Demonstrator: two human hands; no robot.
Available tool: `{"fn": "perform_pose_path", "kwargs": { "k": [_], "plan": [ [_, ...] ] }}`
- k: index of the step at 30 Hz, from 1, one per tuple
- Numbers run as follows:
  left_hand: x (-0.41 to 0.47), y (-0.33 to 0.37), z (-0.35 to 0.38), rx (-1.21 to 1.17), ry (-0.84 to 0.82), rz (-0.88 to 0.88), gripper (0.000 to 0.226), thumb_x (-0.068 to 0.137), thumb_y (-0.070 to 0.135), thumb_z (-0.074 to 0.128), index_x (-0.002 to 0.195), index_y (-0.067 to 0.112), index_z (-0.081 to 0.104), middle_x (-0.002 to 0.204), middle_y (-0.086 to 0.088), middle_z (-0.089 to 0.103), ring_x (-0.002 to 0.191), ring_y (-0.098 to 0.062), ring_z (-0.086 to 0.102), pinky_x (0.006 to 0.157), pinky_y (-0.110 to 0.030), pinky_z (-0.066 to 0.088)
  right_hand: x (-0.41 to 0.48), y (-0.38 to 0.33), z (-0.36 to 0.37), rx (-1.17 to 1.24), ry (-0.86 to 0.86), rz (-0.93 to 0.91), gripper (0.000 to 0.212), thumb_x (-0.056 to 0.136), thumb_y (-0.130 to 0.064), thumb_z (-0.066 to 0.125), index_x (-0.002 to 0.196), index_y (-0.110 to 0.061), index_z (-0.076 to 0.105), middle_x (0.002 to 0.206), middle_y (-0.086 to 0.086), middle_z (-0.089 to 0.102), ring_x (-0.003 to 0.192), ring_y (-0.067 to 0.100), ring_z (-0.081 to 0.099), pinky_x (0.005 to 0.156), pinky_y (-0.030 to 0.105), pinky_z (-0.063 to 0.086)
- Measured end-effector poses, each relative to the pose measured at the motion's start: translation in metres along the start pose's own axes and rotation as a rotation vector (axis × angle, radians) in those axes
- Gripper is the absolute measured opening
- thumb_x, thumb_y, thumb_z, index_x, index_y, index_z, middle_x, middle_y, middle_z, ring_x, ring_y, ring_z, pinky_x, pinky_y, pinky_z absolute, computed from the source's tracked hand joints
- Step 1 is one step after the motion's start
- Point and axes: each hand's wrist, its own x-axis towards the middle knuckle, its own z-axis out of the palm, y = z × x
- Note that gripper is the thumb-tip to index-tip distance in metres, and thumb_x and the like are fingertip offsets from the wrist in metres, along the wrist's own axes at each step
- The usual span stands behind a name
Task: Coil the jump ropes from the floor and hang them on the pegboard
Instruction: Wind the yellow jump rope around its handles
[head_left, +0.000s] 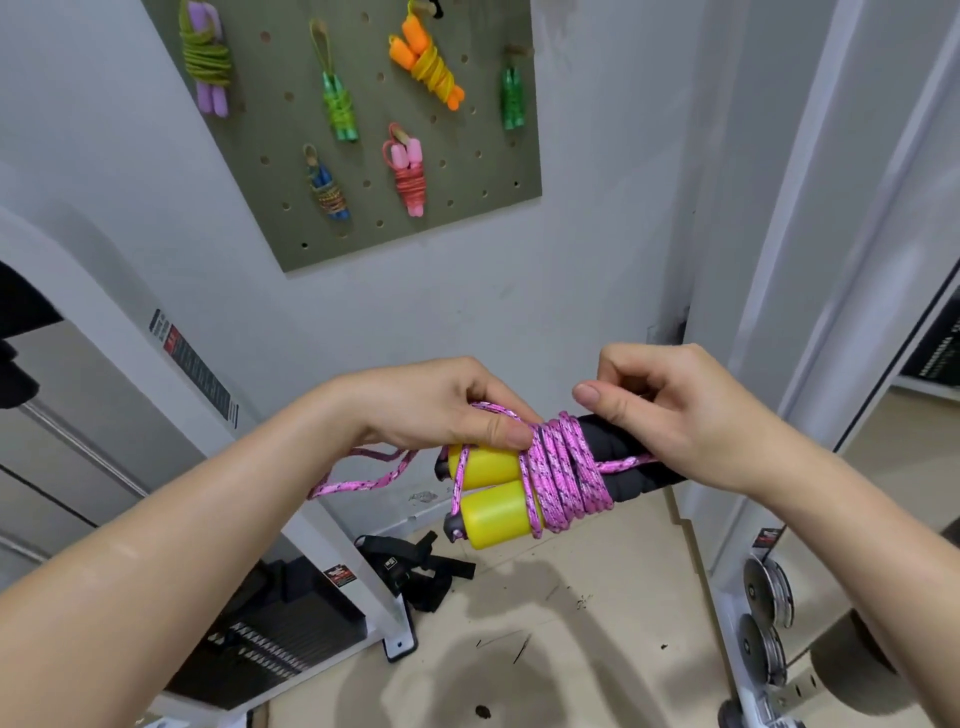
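Note:
A pink jump rope (563, 475) with yellow and black handles (491, 512) is held at chest height. Its cord is wound several times around the two handles, which lie side by side. My left hand (457, 405) grips the yellow ends, thumb pressed on the coils. My right hand (670, 410) holds the black foam ends and pinches a strand of the cord. A loose loop of the cord (363, 473) hangs down to the left. The olive pegboard (467, 208) on the wall above carries several coiled ropes.
A white gym machine frame (332, 540) with a weight stack stands at the left. Black straps (415, 571) lie on the beige floor below my hands. Weight plates (766, 618) on a white rack are at the right. A white pillar rises at the right.

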Motion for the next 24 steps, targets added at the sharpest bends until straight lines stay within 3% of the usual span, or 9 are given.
{"fn": "perform_pose_path", "kwargs": {
  "k": [3, 6, 9, 11, 15, 17, 20, 22, 24],
  "plan": [
    [0.002, 0.005, 0.006, 0.132, 0.068, 0.012, 0.026, 0.082, 0.035, 0.068, 0.099, 0.017, 0.074, 0.08, 0.006, 0.072, 0.07, -0.005, 0.06, 0.071, -0.024, 0.051, -0.004, -0.013, -0.003, -0.38, -0.117, 0.103, 0.06, 0.075, -0.084, 0.033, 0.075, -0.026, 0.048, 0.062, -0.011, 0.058, 0.058, 0.009, 0.05, 0.055, 0.03, 0.038],
    [0.012, 0.013, 0.019, 0.439, 0.098, 0.052, 0.022, 0.086, 0.04, 0.065, 0.085, 0.02, 0.074, 0.067, 0.002, 0.068, 0.058, -0.012, 0.054, 0.06, -0.031, 0.049, -0.003, -0.026, 0.007, -0.782, -0.242, 0.071, 0.08, 0.059, -0.097, 0.017, 0.096, -0.033, 0.049, 0.086, -0.01, 0.061, 0.086, 0.02, 0.059, 0.065, 0.034, 0.036],
    [0.015, 0.018, 0.025, 0.411, 0.172, 0.072, 0.018, 0.083, 0.036, 0.069, 0.068, 0.026, 0.068, 0.056, 0.009, 0.062, 0.052, -0.009, 0.052, 0.052, -0.024, 0.044, 0.0, -0.028, 0.023, -0.627, -0.341, 0.133, 0.076, 0.061, -0.094, 0.035, 0.108, -0.035, 0.043, 0.073, -0.013, 0.051, 0.079, 0.02, 0.055, 0.062, 0.034, 0.035],
    [0.013, 0.013, 0.024, 0.316, 0.163, 0.044, 0.019, 0.083, 0.036, 0.07, 0.079, 0.019, 0.073, 0.067, -0.009, 0.066, 0.057, -0.021, 0.054, 0.055, -0.031, 0.046, -0.003, -0.023, 0.032, -0.603, -0.307, 0.111, 0.077, 0.059, -0.093, 0.038, 0.109, -0.035, 0.042, 0.065, -0.012, 0.046, 0.07, 0.019, 0.048, 0.057, 0.033, 0.031],
    [0.004, 0.006, 0.017, 0.168, -0.055, 0.045, 0.022, 0.092, 0.023, 0.06, 0.104, 0.009, 0.072, 0.087, -0.008, 0.073, 0.071, -0.003, 0.056, 0.069, -0.023, 0.049, -0.013, -0.018, 0.039, -0.63, -0.295, 0.05, 0.077, 0.06, -0.094, 0.03, 0.105, -0.032, 0.043, 0.056, -0.008, 0.04, 0.054, 0.012, 0.037, 0.05, 0.025, 0.026],
    [0.001, 0.001, 0.009, 0.086, -0.113, 0.028, 0.024, 0.094, 0.014, 0.055, 0.111, 0.003, 0.068, 0.078, -0.003, 0.07, 0.065, -0.003, 0.055, 0.061, -0.017, 0.046, -0.015, -0.015, 0.038, -0.591, -0.307, 0.02, 0.081, 0.06, -0.095, 0.026, 0.113, -0.035, 0.041, 0.056, -0.006, 0.047, 0.053, 0.011, 0.039, 0.052, 0.03, 0.029],
    [-0.006, -0.023, -0.003, -0.034, -0.079, 0.006, 0.015, 0.093, 0.009, 0.057, 0.098, 0.002, 0.069, 0.061, 0.007, 0.062, 0.054, -0.005, 0.05, 0.053, -0.015, 0.038, -0.018, -0.007, 0.029, -0.504, -0.255, 0.004, 0.073, 0.069, -0.091, 0.018, 0.126, -0.048, 0.036, 0.056, -0.01, 0.052, 0.052, 0.003, 0.043, 0.06, 0.029, 0.034],
    [-0.009, -0.04, -0.004, -0.134, -0.059, 0.033, 0.014, 0.092, 0.013, 0.055, 0.088, 0.015, 0.068, 0.061, 0.003, 0.06, 0.052, -0.008, 0.045, 0.051, -0.019, 0.033, -0.019, 0.003, 0.024, -0.382, -0.199, 0.041, 0.056, 0.082, -0.081, 0.02, 0.121, -0.052, 0.047, 0.06, -0.019, 0.056, 0.057, -0.001, 0.049, 0.062, 0.027, 0.04],
    [-0.009, -0.054, 0.002, -0.247, 0.039, 0.042, 0.015, 0.096, 0.015, 0.051, 0.089, 0.014, 0.065, 0.055, 0.003, 0.049, 0.046, -0.007, 0.035, 0.044, -0.018, 0.026, -0.019, 0.012, 0.021, -0.148, -0.134, 0.096, 0.056, 0.087, -0.076, 0.025, 0.102, -0.037, 0.062, 0.064, -0.012, 0.058, 0.06, 0.006, 0.052, 0.065, 0.036, 0.049]
  ]
}}
